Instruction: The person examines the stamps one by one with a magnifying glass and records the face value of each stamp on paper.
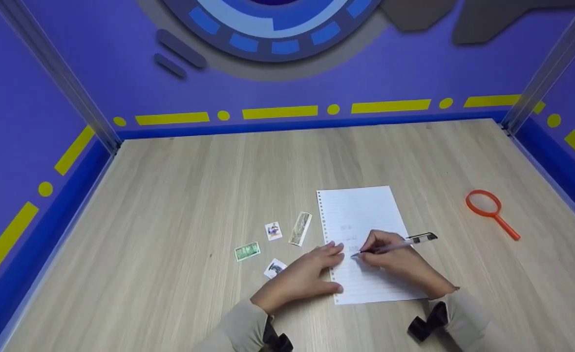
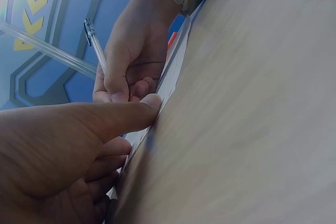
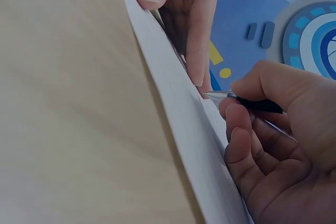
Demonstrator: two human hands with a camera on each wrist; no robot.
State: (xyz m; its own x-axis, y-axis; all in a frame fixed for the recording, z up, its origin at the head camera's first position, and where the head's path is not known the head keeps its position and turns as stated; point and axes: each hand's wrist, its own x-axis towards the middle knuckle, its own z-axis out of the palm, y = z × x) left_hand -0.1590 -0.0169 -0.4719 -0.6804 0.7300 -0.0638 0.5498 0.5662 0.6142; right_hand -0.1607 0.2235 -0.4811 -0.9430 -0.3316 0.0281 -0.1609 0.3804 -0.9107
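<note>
A lined sheet of paper with punched holes down its left edge lies on the table, bearing a few short handwritten lines. My right hand pinches a clear pen with a black cap end, its tip at the paper just below the writing. In the right wrist view the pen's metal tip shows beyond my fingers. My left hand rests on the paper's left edge, fingers and thumb spread. From the left wrist view, the left thumb presses on the sheet's edge.
Left of the paper lie several stamps: a long one, a small colourful one, a green one and a dark-pictured one partly behind my left hand. An orange magnifying glass lies to the right. Blue walls enclose the table.
</note>
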